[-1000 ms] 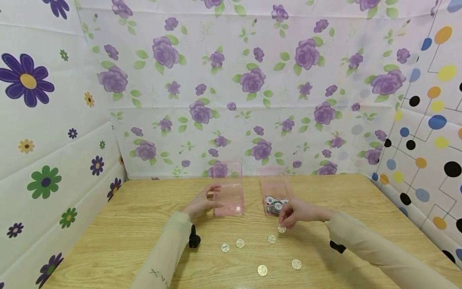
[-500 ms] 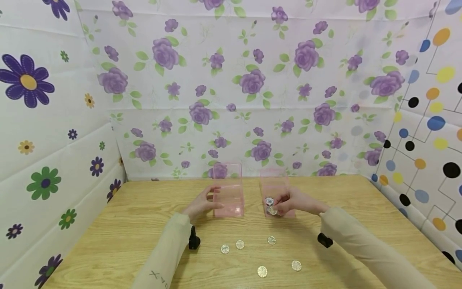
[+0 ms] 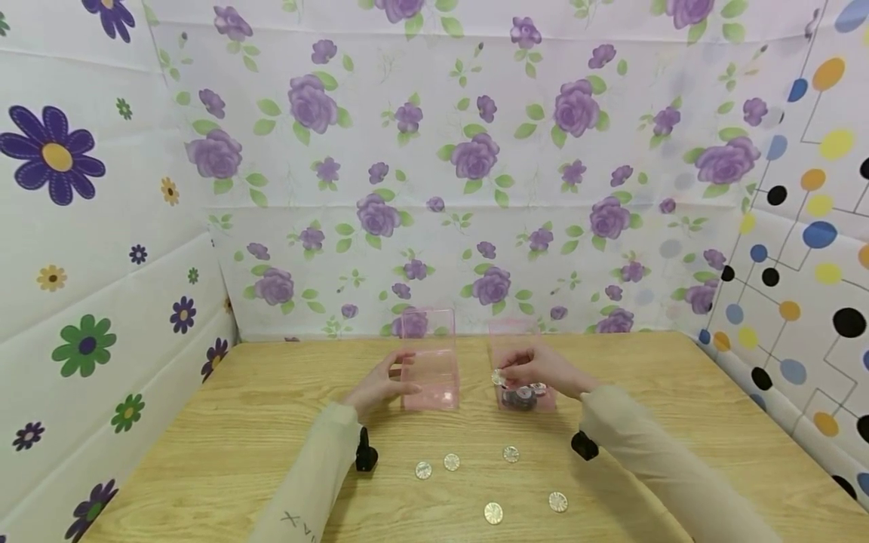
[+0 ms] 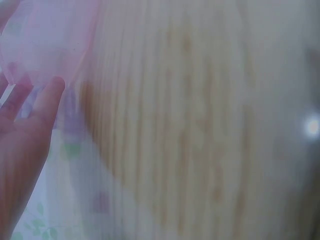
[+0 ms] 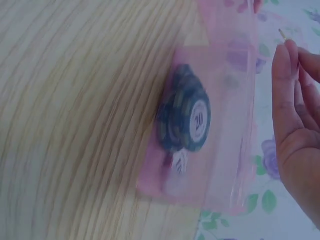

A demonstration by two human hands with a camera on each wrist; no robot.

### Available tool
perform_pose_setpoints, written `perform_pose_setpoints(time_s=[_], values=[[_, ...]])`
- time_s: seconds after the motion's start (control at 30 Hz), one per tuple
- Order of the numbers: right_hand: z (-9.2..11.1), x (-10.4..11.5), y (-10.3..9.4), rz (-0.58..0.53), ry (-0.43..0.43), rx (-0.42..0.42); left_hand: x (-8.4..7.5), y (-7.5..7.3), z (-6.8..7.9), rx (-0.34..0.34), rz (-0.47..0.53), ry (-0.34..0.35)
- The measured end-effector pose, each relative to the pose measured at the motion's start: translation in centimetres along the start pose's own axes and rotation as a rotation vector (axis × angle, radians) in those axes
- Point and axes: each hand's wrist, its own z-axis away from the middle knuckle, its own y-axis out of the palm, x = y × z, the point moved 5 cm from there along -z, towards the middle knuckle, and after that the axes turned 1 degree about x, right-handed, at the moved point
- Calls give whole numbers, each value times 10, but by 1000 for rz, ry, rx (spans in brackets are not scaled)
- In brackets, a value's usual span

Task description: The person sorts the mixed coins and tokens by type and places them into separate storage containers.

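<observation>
Bringing a pinched coin [image 3: 498, 376] closer, the right hand [image 3: 543, 369] now nears the pink box [image 3: 431, 397] that the spread left hand [image 3: 380, 382] touches.

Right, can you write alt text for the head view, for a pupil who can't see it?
A person's right hand pinches a shiny round token beside a see-through pink box holding chips; the left hand touches a second pink box to the left. Five more tokens lie on the wooden table, nearer the camera.
</observation>
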Motion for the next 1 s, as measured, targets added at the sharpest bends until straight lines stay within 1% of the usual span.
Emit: perform_pose_setpoints(time_s=[0.13,0.23,0.43,0.57,0.67,0.77,0.8,0.9,1.0], values=[[-11,-1,3,-50,21,-87,0,0,0,4,-19,19],[-19,-2,7,-81,32,-120,1,-1,-1,4,-19,20],[-31,0,19,-109,47,-140,-1,-1,0,7,10,16],[-34,6,30,-65,64,-151,-3,0,1,8,8,17],[-35,12,39,-88,79,-135,-4,1,1,13,-5,16],[-42,14,45,-135,56,-130,-3,1,1,3,-18,3],[-44,15,47,-147,61,-137,-3,1,1,-1,-19,-2],[-53,11,50,-148,46,-165,-1,1,0,-11,-16,-22],[-61,5,52,-175,72,-195,0,2,0,-9,-13,-30]])
